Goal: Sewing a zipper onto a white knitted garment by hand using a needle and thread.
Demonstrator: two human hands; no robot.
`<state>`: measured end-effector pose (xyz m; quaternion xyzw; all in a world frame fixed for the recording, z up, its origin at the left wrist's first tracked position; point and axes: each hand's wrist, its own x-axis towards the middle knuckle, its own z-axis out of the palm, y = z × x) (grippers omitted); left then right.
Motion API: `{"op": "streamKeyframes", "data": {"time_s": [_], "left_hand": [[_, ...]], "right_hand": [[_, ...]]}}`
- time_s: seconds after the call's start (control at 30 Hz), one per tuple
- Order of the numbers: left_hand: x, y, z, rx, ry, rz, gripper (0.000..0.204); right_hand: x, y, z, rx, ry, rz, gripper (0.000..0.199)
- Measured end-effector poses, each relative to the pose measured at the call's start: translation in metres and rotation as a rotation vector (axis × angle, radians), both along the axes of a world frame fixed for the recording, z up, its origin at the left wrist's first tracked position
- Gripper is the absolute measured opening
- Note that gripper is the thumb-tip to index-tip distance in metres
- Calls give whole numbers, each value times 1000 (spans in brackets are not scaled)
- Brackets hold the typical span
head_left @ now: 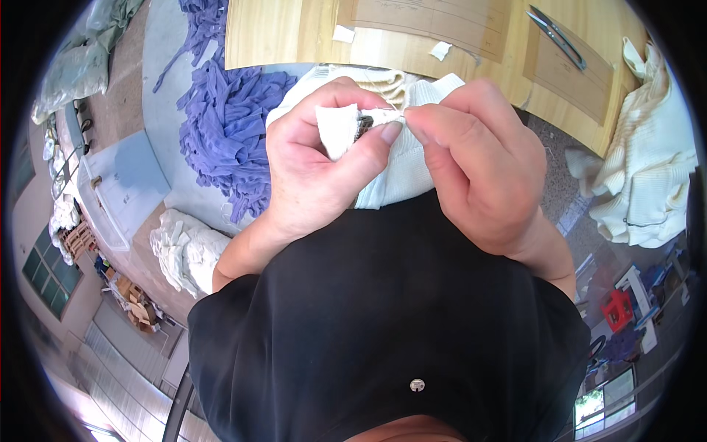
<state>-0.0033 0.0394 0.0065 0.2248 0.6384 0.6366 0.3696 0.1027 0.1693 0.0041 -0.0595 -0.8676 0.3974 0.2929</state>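
Observation:
My left hand (pixel 320 162) and my right hand (pixel 479 162) are raised close together, both pinching a white knitted garment (pixel 401 173). The left thumb and fingers grip a folded white edge with a small dark label or tag (pixel 364 125) between them. The right thumb and forefinger pinch the same edge just to the right, fingertips nearly touching the left thumb. The rest of the garment hangs down behind my hands, against my black shirt (pixel 383 324).
A wooden table (pixel 294 33) lies ahead with brown paper patterns (pixel 442 22) and metal scissors (pixel 556 37). A pile of purple fabric (pixel 224 125) sits at the left, cream knitwear (pixel 648 169) at the right, pale cloth (pixel 188 254) lower left.

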Motion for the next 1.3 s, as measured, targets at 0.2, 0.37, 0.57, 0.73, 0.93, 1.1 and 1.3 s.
{"op": "streamKeyframes", "data": {"time_s": [0.2,0.37,0.57,0.73,0.93,1.1,1.3], "left_hand": [[-3,-1,-2,35,189,-39,12],[-7,-1,0,-18,81,-73,12],[-5,0,1,-16,209,-88,15],[-8,3,0,-72,538,-121,19],[-7,8,-7,-55,712,-163,20],[-3,2,0,-199,380,-145,16],[-5,-4,-5,-147,180,-99,12]], "right_hand": [[-1,1,1,-23,-22,15,21],[-1,3,-3,-173,-21,28,16],[-3,5,-3,-276,-23,91,12],[-3,0,6,-527,-122,68,11],[-10,1,16,-104,-236,54,13],[-38,21,27,-629,43,-20,18],[-13,65,23,-1261,363,132,20]]}}
